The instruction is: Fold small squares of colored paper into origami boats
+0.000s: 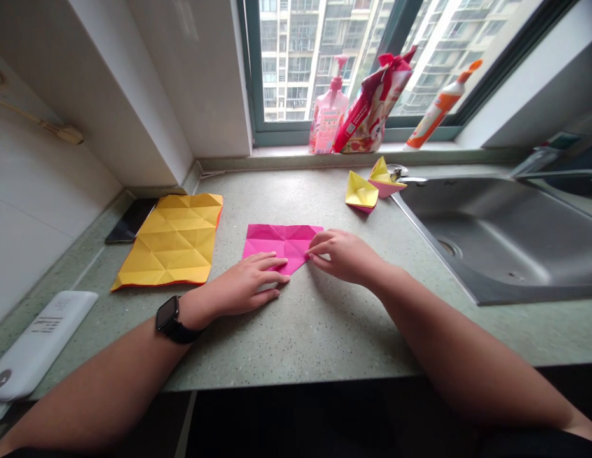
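Observation:
A pink sheet of origami paper (277, 236) with crease lines lies on the counter in front of me. Its near right corner is folded in, giving a slanted edge. My left hand (258, 278) rests on its near left part, fingers stretched out and spread. At the sheet's right edge, my right hand (337, 254) pinches the paper between thumb and fingers. To the left lies a creased yellow sheet of paper (176, 238) with an orange underside. Two folded paper boats stand near the sink, one yellow and dark pink (361, 191), the other yellow and light pink (387, 179).
A steel sink (506, 238) is set into the counter (296, 343) at right. A dark phone (128, 222) lies partly under the yellow sheet, and a white power bank (42, 337) at left. On the sill stand a pink pump bottle (328, 117), a red bag (372, 108) and an orange-white bottle (439, 111).

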Demonstrator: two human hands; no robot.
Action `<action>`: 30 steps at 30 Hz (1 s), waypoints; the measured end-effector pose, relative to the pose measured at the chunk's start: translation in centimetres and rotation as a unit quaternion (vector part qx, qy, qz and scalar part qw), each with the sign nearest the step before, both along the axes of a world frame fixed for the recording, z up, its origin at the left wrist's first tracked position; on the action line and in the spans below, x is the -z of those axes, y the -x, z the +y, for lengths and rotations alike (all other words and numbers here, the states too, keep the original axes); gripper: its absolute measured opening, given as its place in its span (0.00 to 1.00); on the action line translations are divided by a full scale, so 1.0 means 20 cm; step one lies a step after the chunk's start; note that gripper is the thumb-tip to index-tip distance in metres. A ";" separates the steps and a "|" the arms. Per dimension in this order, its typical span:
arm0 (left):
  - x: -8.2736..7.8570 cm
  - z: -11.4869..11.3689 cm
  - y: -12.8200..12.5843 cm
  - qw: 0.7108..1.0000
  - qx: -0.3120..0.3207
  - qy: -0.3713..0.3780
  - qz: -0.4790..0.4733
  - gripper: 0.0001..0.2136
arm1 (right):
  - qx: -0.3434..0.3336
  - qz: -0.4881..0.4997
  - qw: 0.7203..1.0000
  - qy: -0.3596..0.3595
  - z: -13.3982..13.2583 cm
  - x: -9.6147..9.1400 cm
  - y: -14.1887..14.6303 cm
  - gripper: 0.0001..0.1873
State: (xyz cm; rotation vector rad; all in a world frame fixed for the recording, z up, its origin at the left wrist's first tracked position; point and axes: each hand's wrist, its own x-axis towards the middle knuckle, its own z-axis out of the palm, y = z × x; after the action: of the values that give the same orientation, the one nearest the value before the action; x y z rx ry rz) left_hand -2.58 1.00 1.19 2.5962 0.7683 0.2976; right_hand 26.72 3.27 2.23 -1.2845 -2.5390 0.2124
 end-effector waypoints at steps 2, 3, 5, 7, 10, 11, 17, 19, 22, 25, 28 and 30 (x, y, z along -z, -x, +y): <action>0.00 0.00 0.00 1.000 0.000 0.000 0.000 0.15 | -0.008 -0.014 1.000 0.025 -0.01 0.01 0.01 0.11; 0.00 0.00 0.00 1.000 0.001 0.000 0.000 0.15 | 0.003 -0.023 0.999 0.032 -0.01 0.01 0.01 0.12; 0.00 0.00 0.00 1.000 0.000 0.001 -0.002 0.14 | 0.041 -0.041 0.997 0.042 -0.01 0.01 0.01 0.12; 0.00 0.00 0.01 1.000 -0.001 0.003 -0.003 0.14 | 0.075 -0.059 0.994 0.051 0.00 -0.01 0.00 0.13; 0.00 0.00 0.01 1.000 -0.004 0.005 0.001 0.14 | 0.070 -0.071 0.994 0.052 0.01 -0.02 -0.02 0.14; 0.00 0.00 0.01 1.000 -0.004 0.005 0.000 0.14 | 0.051 -0.071 0.995 0.046 0.01 -0.03 -0.02 0.13; 0.01 0.00 0.00 1.000 0.001 -0.003 -0.001 0.15 | -0.066 -0.038 0.997 0.021 -0.01 -0.01 0.01 0.09; 0.01 0.00 0.00 1.000 0.003 -0.008 0.001 0.15 | -0.084 -0.025 0.996 0.031 -0.03 0.00 0.03 0.08; 0.01 0.00 0.00 1.000 0.004 -0.013 0.001 0.14 | -0.107 -0.006 0.993 0.043 -0.05 0.01 0.05 0.09; 0.00 0.00 0.00 1.000 0.004 -0.013 0.005 0.13 | -0.131 0.007 0.990 0.049 -0.07 0.02 0.07 0.09; 0.00 0.00 0.00 1.000 0.005 -0.016 0.008 0.12 | -0.144 0.014 0.988 0.058 -0.08 0.03 0.08 0.09; 0.00 0.01 0.00 1.000 0.007 -0.016 0.007 0.12 | -0.144 0.015 0.987 0.063 -0.08 0.03 0.09 0.09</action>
State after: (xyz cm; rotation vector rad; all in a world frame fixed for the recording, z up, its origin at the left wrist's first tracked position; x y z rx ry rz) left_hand -2.68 1.12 1.19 2.6349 0.7569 0.2900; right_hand 25.02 1.67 1.59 -0.9405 -2.7132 0.4571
